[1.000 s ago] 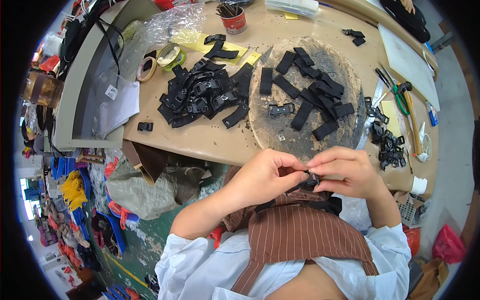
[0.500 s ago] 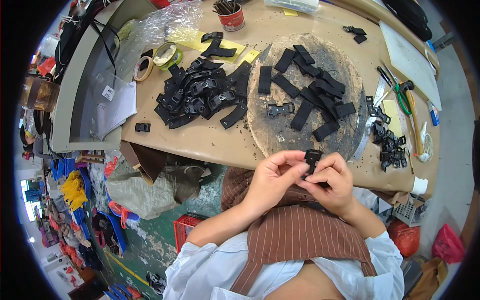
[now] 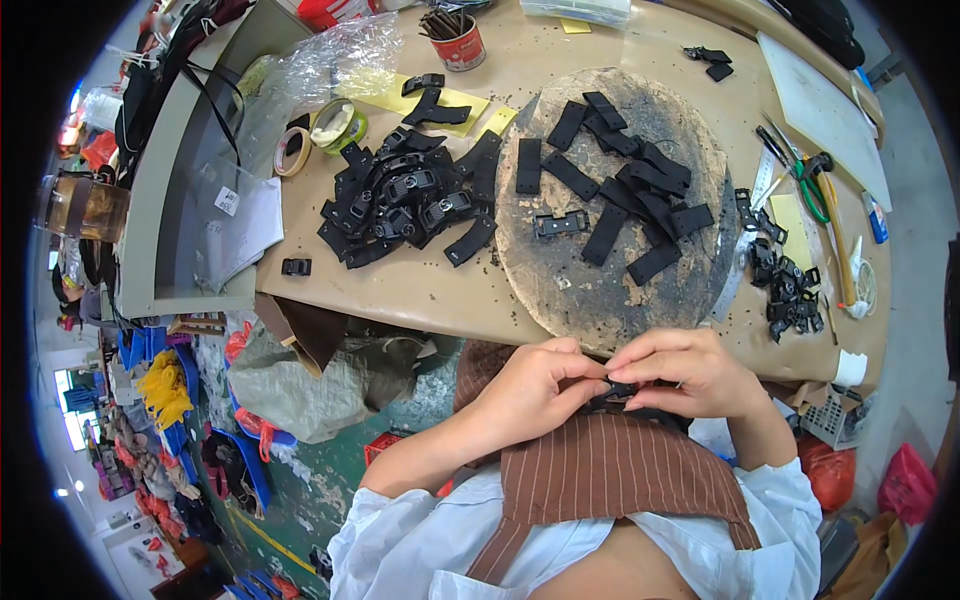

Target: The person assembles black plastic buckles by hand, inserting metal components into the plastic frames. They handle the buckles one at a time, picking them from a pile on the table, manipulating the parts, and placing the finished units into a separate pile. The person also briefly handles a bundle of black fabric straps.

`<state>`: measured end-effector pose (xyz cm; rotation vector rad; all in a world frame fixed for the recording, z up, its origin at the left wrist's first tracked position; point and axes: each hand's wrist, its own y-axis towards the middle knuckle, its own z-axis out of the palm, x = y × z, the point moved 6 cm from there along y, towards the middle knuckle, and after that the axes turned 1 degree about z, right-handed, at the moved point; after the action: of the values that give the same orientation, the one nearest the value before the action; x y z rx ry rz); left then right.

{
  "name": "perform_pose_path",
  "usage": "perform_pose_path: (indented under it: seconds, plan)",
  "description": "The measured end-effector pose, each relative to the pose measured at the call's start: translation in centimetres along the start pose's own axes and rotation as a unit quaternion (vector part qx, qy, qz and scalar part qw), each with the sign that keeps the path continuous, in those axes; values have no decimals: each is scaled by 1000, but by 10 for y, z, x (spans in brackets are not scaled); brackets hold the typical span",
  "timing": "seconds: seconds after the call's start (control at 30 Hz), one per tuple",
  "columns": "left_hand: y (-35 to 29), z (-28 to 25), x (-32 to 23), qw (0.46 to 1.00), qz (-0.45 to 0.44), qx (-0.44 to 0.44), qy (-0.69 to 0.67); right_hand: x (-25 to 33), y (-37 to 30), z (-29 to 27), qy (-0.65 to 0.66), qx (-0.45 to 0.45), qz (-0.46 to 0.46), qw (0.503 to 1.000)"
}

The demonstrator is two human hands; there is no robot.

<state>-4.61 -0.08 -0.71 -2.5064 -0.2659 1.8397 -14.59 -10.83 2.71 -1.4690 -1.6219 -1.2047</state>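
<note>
A small black buckle piece (image 3: 620,389), mostly covered by fingers, is pinched between both hands just off the table's near edge, above the striped apron. My left hand (image 3: 535,388) grips its left end between thumb and forefinger. My right hand (image 3: 690,372) closes over it from the right, thumb below and fingers on top. Beyond the hands, a round worn board (image 3: 560,295) carries several black strap pieces (image 3: 605,233) and a single black buckle (image 3: 562,223). To the left lies a heap of black straps with buckles (image 3: 400,195).
Loose black buckles (image 3: 785,290) lie right of the board, near pliers with green handles (image 3: 812,190) and a hammer (image 3: 835,230). At the back stand a red can (image 3: 458,45) and tape rolls (image 3: 292,150). A grey tray (image 3: 150,240) borders the left side.
Both hands have drawn the buckle piece down toward my body. It stood upright in the fingers before; now my right hand covers more of it from above.
</note>
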Motion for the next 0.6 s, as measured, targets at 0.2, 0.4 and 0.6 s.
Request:
perform_pose_path:
  seconds: [0.2, 0.4, 0.6]
  plan:
    - [17, 6, -1, 999, 29, -10, 44, -6, -13, -5, -109, -53, -10, 993]
    - [82, -80, 14, 985, -75, -153, 17, -26, -39, -28, 64, -179, 60, 980]
    - [136, -138, 43, 888, -169, -252, 345, -25, -41, -17, 295, -197, 63, 933]
